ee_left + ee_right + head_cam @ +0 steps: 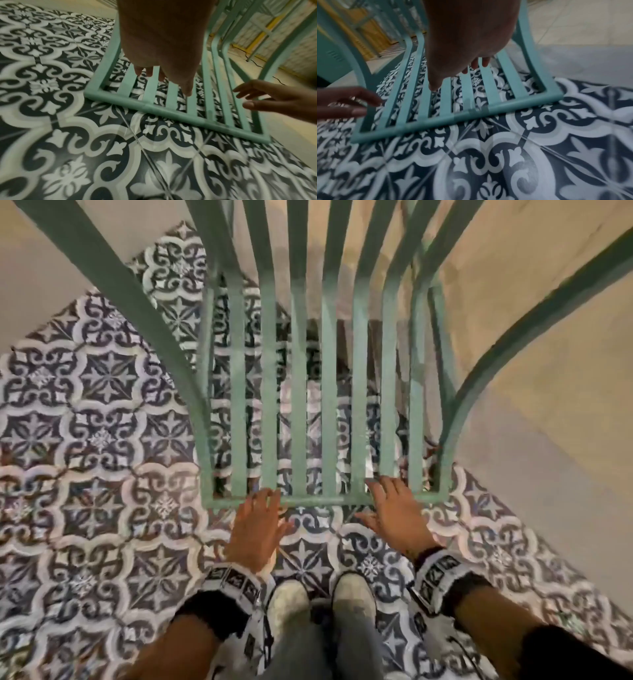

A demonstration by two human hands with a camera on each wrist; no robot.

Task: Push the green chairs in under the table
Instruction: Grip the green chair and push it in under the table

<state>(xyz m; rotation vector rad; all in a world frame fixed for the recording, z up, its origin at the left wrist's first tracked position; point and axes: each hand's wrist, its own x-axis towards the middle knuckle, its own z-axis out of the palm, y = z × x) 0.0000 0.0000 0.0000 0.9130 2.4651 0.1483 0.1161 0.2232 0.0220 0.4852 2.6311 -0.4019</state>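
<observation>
- The green chair point(298, 392) is right in front of the person, seen from above: slatted back running up and away, its top rail point(308, 501) the closest bit to the feet.
- Left hand point(255, 529) sits at the top rail, left of the rail's middle. Fingers point(270, 496) are pretty much straight and spread, tips at the rail, not wrapped around anything.
- Right hand point(394, 515) is right of the rail's middle, same deal: fingers point(380, 486) stretched out and loose, tips over the rail and the lower ends of the slats. Holding nothing.
- Honestly can't tell whether either hand actually touches the rail or just hovers a hair above it; the wrist views are blurry.
- From the left wrist view the left hand point(164, 44) hangs over the slats just past the rail, with the right hand point(278, 100) off to the side of the chair point(171, 111), fingers apart.
- Right wrist view mirrors it: right hand point(467, 37) over the slats, chair point(457, 115) below it.
- Two pale shoes point(322, 597) stand just behind the rail on the patterned tile floor point(96, 440).
- Either side of the chair's far half the floor turns plain beige.
</observation>
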